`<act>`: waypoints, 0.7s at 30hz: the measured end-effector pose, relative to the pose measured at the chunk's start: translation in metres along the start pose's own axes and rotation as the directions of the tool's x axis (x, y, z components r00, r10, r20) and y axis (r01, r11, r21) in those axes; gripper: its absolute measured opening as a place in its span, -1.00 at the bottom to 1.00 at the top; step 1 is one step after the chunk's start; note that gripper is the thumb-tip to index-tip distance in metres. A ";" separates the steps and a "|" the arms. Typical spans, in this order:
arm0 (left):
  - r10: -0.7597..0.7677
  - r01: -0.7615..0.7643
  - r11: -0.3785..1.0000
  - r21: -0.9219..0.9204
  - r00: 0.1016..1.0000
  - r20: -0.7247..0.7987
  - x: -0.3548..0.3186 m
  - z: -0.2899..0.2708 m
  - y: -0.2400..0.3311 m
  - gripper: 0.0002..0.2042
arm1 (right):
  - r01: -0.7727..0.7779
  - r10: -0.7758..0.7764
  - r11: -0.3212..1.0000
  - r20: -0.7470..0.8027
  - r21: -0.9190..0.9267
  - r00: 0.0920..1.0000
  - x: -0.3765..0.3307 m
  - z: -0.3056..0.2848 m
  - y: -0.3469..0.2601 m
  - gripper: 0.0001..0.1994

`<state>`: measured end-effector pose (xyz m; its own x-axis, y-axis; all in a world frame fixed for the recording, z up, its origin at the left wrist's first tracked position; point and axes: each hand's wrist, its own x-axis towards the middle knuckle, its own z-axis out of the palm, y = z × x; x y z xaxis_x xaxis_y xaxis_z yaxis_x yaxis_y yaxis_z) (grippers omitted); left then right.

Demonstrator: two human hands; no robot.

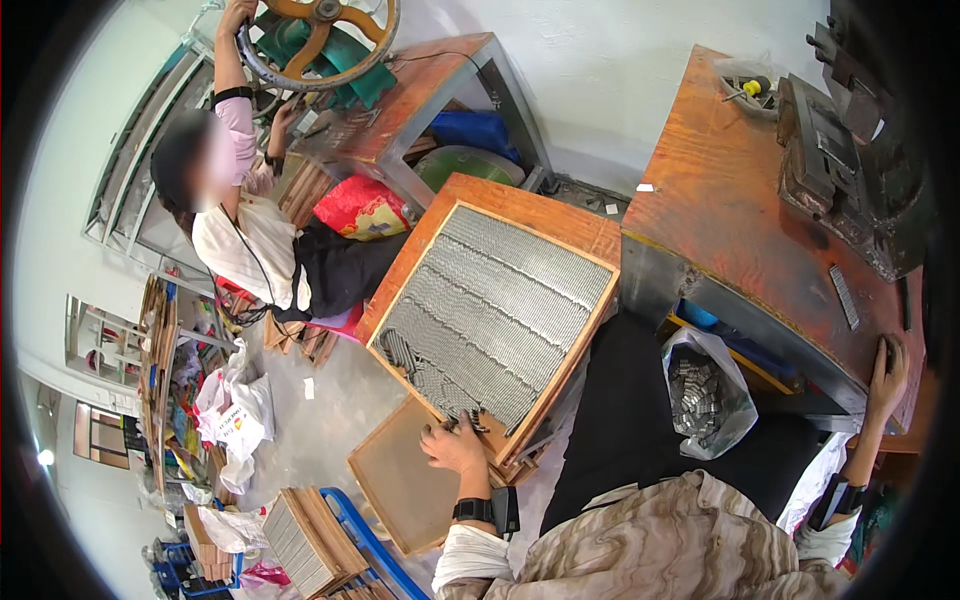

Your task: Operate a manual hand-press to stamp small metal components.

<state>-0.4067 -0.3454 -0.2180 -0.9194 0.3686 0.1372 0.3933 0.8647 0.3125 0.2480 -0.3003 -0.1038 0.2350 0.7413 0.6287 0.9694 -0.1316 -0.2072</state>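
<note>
My left hand [455,447] rests at the near corner of a shallow wooden tray [575,345] packed with rows of small grey metal pieces [495,315]; its fingers close on a few of those pieces. My right hand [888,377] lies far to the right, fingers curled on the front edge of an orange-brown workbench [720,180], close to a short strip of grey metal pieces [844,297]. A clear plastic bag of grey metal pieces [705,392] sits between my knees, under the bench.
A second, empty tray [395,485] lies under the first. A dark metal press [850,150] stands on the bench. Another person [250,230] sits at the left, one hand on a large handwheel [320,40]. Stacked trays [300,540] and bags crowd the floor.
</note>
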 end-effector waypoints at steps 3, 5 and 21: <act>0.019 -0.020 0.998 0.056 1.000 0.017 -0.010 -0.008 0.006 -0.62 | -0.015 0.015 1.000 0.003 -0.019 1.000 -0.001 0.000 -0.003 -0.84; 0.019 -0.022 0.998 0.055 0.999 0.042 -0.011 -0.007 0.004 -0.59 | -0.005 0.005 1.000 -0.008 -0.021 1.000 -0.003 0.002 0.001 -0.84; -0.202 0.228 0.973 -0.038 0.919 0.338 0.030 0.008 0.001 -0.56 | -0.017 0.016 0.999 0.011 0.035 1.000 -0.007 -0.004 -0.016 -0.85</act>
<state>-0.4343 -0.3312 -0.2210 -0.9258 0.2794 -0.2547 0.1732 0.9122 0.3713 0.2309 -0.3058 -0.1014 0.2499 0.7464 0.6168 0.9623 -0.1208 -0.2437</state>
